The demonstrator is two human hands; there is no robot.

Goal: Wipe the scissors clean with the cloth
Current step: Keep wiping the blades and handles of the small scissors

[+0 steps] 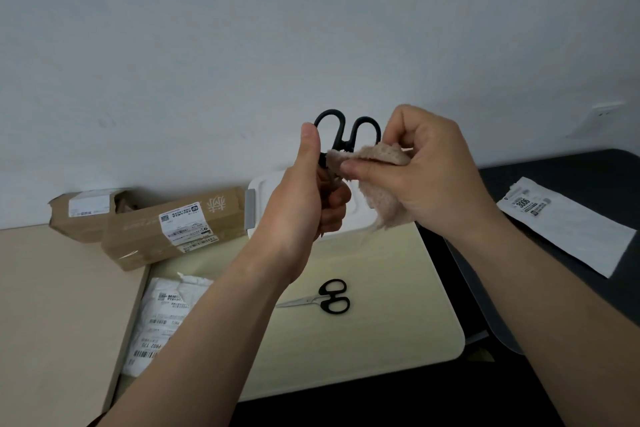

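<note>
My left hand (306, 199) holds black-handled scissors (341, 130) upright in the air, handles up, with the blades hidden inside my fist and behind the cloth. My right hand (426, 170) pinches a beige fuzzy cloth (379, 184) between thumb and fingers and presses it against the scissors just below the handles. A second pair of scissors (327, 297) with black handles and bare metal blades lies flat on the pale yellow mat (398, 288) below my hands, blades pointing left.
Two brown cardboard parcels (166, 229) lie at the back left by the wall. A white plastic mailer (162, 319) lies at the mat's left edge. A white lidded box (263, 198) stands behind my hands. Another white labelled bag (568, 225) rests on the dark surface at right.
</note>
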